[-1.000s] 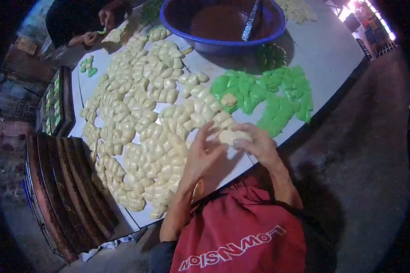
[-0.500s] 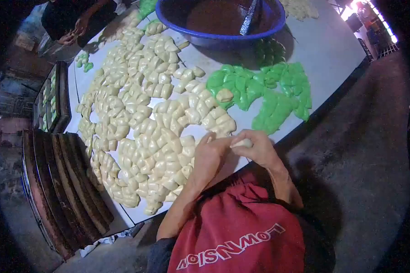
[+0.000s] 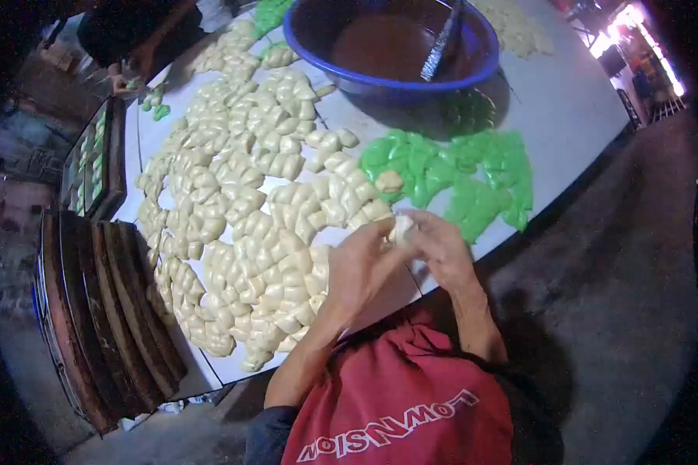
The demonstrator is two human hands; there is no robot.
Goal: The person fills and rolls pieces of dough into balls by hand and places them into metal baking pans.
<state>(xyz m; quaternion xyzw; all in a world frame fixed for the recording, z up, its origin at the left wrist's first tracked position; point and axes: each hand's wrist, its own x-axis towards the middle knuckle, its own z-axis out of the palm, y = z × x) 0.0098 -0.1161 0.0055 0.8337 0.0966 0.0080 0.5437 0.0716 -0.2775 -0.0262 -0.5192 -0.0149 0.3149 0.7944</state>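
Observation:
A small white dough piece [image 3: 402,230] is held between my two hands above the table's front edge. My left hand [image 3: 362,260] grips its left side with bent fingers. From the right, the fingers of my right hand [image 3: 440,246] close round the same piece. Many pale dough pieces [image 3: 271,217] cover the table to the left of my hands. Just beyond my hands lie green dough pieces [image 3: 450,167], and one small pale lump [image 3: 389,182] rests at their left edge.
A blue basin [image 3: 392,81] of brown filling, with a metal-looking utensil [image 3: 444,43] in it, stands at the back. Dark trays [image 3: 105,310] are stacked at the left, near a tray of green pieces [image 3: 93,167]. A person's hand [image 3: 120,80] is at the back left.
My hands have drawn together round the dough, which looks more compact than the flat piece seen earlier. The other person's hands have moved down toward the small green pieces.

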